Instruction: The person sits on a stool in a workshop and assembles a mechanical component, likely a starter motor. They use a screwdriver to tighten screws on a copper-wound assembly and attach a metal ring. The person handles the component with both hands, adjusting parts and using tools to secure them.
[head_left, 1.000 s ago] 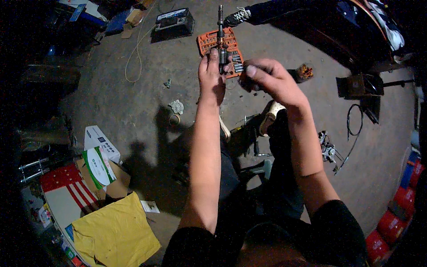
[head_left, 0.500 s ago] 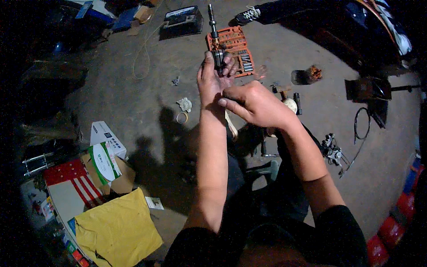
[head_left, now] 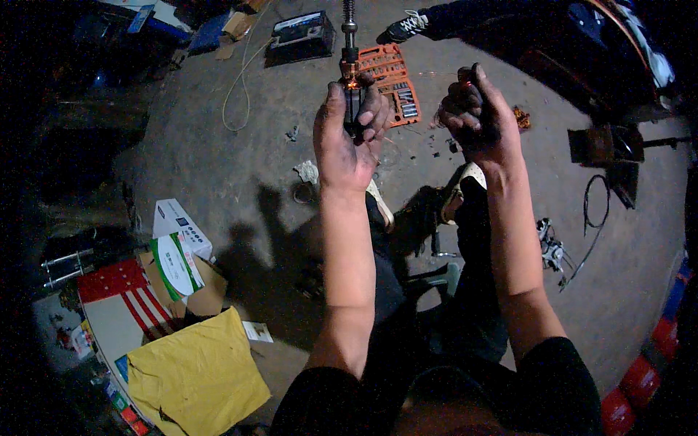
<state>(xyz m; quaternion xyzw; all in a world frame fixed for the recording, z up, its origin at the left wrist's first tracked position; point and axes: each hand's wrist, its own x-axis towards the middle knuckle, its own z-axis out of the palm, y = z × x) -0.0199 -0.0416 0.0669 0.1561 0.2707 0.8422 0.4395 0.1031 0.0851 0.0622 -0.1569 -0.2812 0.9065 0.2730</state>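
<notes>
Up high, our left hand is closed around a dark rod-like metal part, held upright, its thin shaft sticking out above the fingers toward the far edge of the view. Our right hand is raised just right of it, well apart from the left, curled into a loose fist; something small may sit inside, we cannot tell what. Both forearms come up from the near edge, with dark trousers and one pale-soled shoe between them.

Far behind the part lies an orange socket tray on the concrete floor, and farther left a dark boxy case with a pale cord looping off it. Another person's dark shoe sits at the far edge, right of the tray.

Left near side is crowded: white carton, green-and-white box, red-striped board, yellow cloth. On the right, a black cable and a small metal assembly lie on the floor, with red blocks along the near right rim. Open floor runs from the left hand's side toward the cord, only small scraps lying there.
</notes>
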